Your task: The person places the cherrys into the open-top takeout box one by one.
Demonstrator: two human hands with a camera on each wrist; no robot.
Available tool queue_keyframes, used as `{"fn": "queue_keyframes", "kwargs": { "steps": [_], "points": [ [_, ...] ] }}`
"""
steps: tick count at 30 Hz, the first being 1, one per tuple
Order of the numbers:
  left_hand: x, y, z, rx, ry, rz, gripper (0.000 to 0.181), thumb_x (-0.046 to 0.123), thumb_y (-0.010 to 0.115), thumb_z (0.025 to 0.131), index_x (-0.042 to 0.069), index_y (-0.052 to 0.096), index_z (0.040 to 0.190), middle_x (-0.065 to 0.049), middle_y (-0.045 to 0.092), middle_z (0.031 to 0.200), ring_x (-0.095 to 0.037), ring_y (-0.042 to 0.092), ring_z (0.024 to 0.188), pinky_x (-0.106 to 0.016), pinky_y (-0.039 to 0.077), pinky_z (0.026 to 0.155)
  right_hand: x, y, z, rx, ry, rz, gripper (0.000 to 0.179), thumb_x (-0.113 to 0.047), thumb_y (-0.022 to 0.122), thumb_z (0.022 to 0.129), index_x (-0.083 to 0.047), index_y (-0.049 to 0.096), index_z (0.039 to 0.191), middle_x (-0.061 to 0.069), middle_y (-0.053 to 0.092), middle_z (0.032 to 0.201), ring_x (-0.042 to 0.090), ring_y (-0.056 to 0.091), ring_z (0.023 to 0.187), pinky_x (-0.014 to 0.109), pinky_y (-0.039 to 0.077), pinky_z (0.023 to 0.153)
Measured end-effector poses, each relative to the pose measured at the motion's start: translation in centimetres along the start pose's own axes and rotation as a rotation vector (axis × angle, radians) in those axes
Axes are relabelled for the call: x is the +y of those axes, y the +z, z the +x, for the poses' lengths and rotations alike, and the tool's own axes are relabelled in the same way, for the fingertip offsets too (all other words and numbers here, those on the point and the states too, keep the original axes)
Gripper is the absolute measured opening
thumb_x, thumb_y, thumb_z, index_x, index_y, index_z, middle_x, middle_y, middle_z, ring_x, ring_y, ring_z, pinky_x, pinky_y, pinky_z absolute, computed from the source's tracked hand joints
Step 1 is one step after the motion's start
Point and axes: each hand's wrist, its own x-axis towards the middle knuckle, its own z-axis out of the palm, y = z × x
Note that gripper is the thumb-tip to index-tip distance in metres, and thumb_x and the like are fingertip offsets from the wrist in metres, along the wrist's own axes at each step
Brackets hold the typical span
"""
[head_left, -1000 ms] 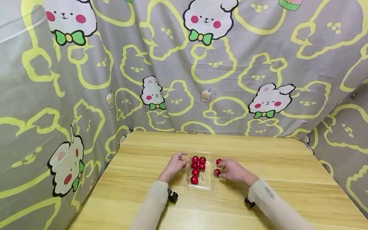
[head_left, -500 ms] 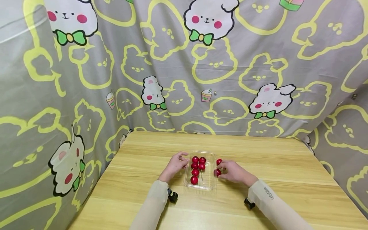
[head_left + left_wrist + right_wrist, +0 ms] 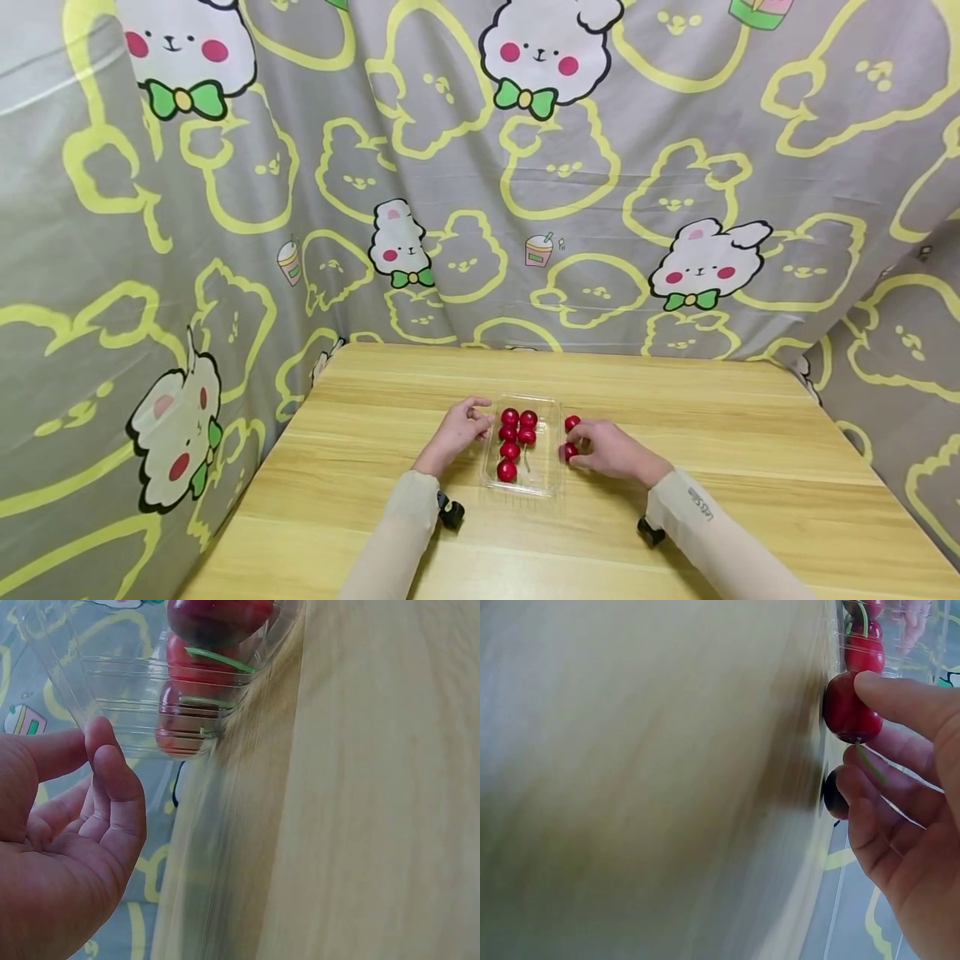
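Observation:
A clear plastic box [image 3: 542, 467] lies on the table, holding several dark red cherries [image 3: 510, 450], some with green stems. At its left rim is my left hand [image 3: 459, 429]; in the left wrist view the thumb and a curled finger meet at the box's edge and pinch it. My right hand [image 3: 613, 448] is just right of the box. Its thumb and fingers pinch a cherry [image 3: 849, 709] close to the box's wall, the stem pointing toward the palm. A second loose cherry [image 3: 572, 422] lies beyond, partly hidden by the fingers in the right wrist view.
The wooden table [image 3: 315, 517] extends around the box on all sides. A grey curtain [image 3: 465, 175] with cartoon prints hangs behind the table and along its left and right. Small black cameras [image 3: 452, 512] are strapped to both wrists.
Hardly anything differs. The right hand and the cherry in it have shifted very slightly; the left hand, the box and the cherries inside look the same.

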Motion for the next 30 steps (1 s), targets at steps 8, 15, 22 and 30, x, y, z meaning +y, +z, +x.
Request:
{"fn": "queue_keyframes", "kwargs": {
  "steps": [8,15,22,30],
  "points": [
    [0.0,0.0,0.0,-0.003,0.005,-0.011,0.035,0.006,0.059,0.093,-0.003,0.052,0.126,-0.010,0.056,0.083,-0.014,0.059,0.065,-0.028,0.054,0.062,0.3,0.0,-0.7,-0.006,0.037,0.052,0.022,-0.014,0.077,0.078,-0.011,0.065,0.096,-0.009,0.059,0.079,0.005,0.054,0.071,0.023,0.048,0.063],
    [0.1,0.0,-0.1,-0.007,-0.001,-0.016,0.035,0.005,0.059,0.093,-0.003,0.052,0.126,-0.010,0.056,0.084,-0.014,0.058,0.066,-0.028,0.054,0.063,0.5,-0.2,-1.1,-0.019,0.060,0.051,0.024,-0.012,0.077,0.077,-0.012,0.063,0.098,-0.009,0.059,0.081,0.006,0.055,0.074,0.024,0.049,0.064],
    [0.1,0.0,-0.2,-0.011,-0.001,-0.012,0.036,0.005,0.058,0.093,-0.004,0.051,0.127,-0.010,0.056,0.083,-0.015,0.058,0.065,-0.030,0.054,0.064,0.1,-0.9,-1.5,-0.013,0.063,0.064,0.030,-0.010,0.075,0.079,-0.005,0.064,0.106,-0.006,0.061,0.088,0.009,0.056,0.078,0.026,0.050,0.067],
    [0.1,0.0,0.0,-0.012,0.009,-0.021,0.036,0.005,0.058,0.093,-0.004,0.051,0.127,-0.010,0.056,0.083,-0.014,0.058,0.065,-0.028,0.054,0.062,0.1,-1.5,-1.6,0.025,0.056,0.033,0.031,-0.009,0.074,0.079,-0.005,0.066,0.109,-0.007,0.056,0.090,0.010,0.055,0.080,0.025,0.050,0.067]
  ]
}}
